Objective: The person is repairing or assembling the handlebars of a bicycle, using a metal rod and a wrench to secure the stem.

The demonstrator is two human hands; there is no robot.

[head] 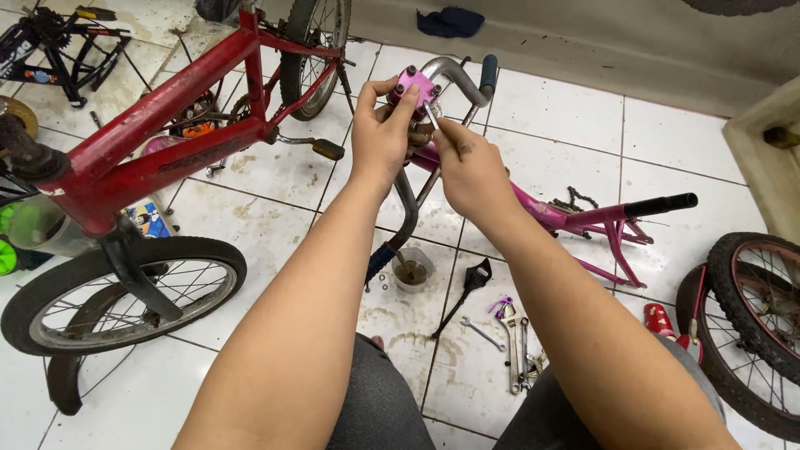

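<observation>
Head view: pink stem clamp (416,84) gripped by left hand (381,133), held steady atop grey handlebar (454,73); right hand (472,171) pinched on thin silver tool (432,116), probably hex key, set against clamp bolt; wrenches (510,333) kept below clamp on floor

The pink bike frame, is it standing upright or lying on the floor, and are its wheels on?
Lying down, wheels off. The pink bike frame rests flat on the white tiled floor, with no wheel in its rear end; two loose wheels lean at right.

Hidden behind the left hand (379,137): most of the pink stem clamp (415,83). Cut by the frame edge: red bicycle (158,142) beside it.
</observation>
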